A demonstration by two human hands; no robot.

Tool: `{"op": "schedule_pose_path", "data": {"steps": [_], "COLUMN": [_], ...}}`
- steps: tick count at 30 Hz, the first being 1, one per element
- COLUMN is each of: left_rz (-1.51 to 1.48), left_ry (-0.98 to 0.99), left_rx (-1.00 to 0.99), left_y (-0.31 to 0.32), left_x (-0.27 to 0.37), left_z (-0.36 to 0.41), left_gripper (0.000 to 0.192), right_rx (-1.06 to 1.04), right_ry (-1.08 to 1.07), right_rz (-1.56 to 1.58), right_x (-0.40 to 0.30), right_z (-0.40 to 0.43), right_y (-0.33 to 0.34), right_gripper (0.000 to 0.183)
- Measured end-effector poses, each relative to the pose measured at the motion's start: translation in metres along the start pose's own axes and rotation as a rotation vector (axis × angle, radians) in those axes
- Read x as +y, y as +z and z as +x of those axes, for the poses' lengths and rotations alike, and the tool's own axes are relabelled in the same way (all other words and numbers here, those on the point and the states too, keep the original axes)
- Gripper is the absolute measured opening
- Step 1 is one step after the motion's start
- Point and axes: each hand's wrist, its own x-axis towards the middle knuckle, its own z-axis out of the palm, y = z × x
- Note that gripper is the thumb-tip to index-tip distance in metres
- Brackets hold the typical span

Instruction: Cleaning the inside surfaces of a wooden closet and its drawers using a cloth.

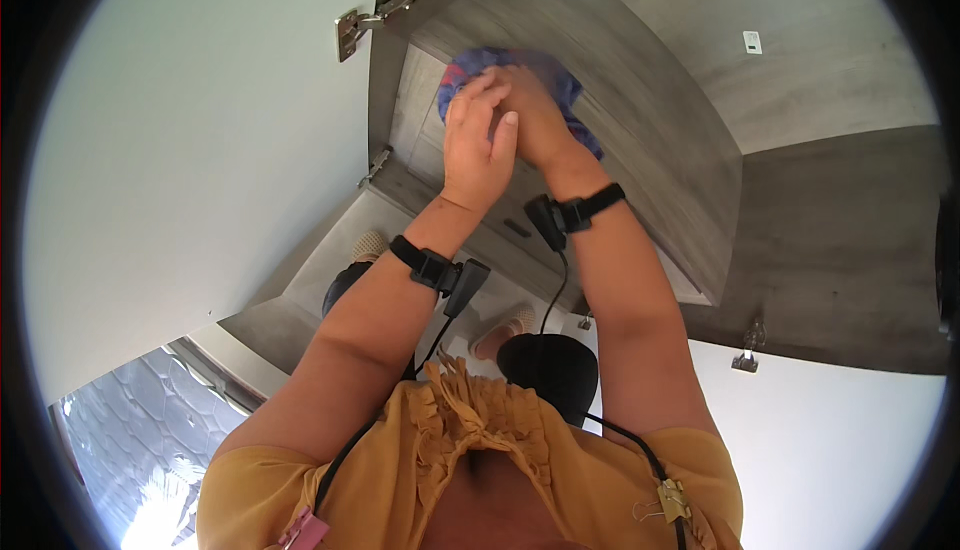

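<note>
A blue and purple folded cloth (559, 77) with red patches lies inside a wood-grain cabinet, on its bottom board or drawer top. My right hand (531, 114) rests on the cloth, its fingers blurred and partly hidden. Beside it, my left hand (477, 133) is over the cloth's near left part, with thumb and fingers apart and nothing visible in it. The two hands nearly meet at the fingertips. Whether the right fingers pinch the fabric is not clear.
An open white door (210, 137) on metal hinges (356, 32) stands at left. Another white door (832, 437) is at lower right. Below the cloth is a drawer front with a dark slot handle (517, 228). Cables run from my wrist straps.
</note>
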Motion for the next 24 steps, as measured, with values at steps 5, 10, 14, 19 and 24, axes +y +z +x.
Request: {"op": "schedule_pose_path", "data": {"steps": [5, 10, 14, 19, 24], "left_rz": [0.036, 0.226, 0.368, 0.301, 0.291], "left_ry": [0.040, 0.005, -0.036, -0.067, -0.108], "left_rx": [-0.115, -0.412, -0.549, -0.616, -0.659], "left_y": [0.005, 0.017, 0.014, 0.012, 0.000], "left_x": [0.004, 0.002, 0.002, 0.006, 0.003], "left_z": [-0.008, -0.026, -0.031, -0.024, -0.028], "left_gripper": [0.034, 0.047, 0.055, 0.058, 0.064], "right_rx": [0.090, 0.167, 0.195, -0.447, -0.601], "right_ry": [0.135, 0.427, 0.855, 1.133, 1.405], "right_rz": [-0.017, -0.022, 0.050, -0.539, -0.352], "right_x": [0.006, 0.074, 0.133, 0.232, 0.258], "right_z": [-0.091, -0.221, -0.312, -0.374, -0.243], "right_y": [-0.039, -0.069, -0.092, -0.138, -0.141], "right_gripper": [0.048, 0.052, 0.057, 0.058, 0.055]}}
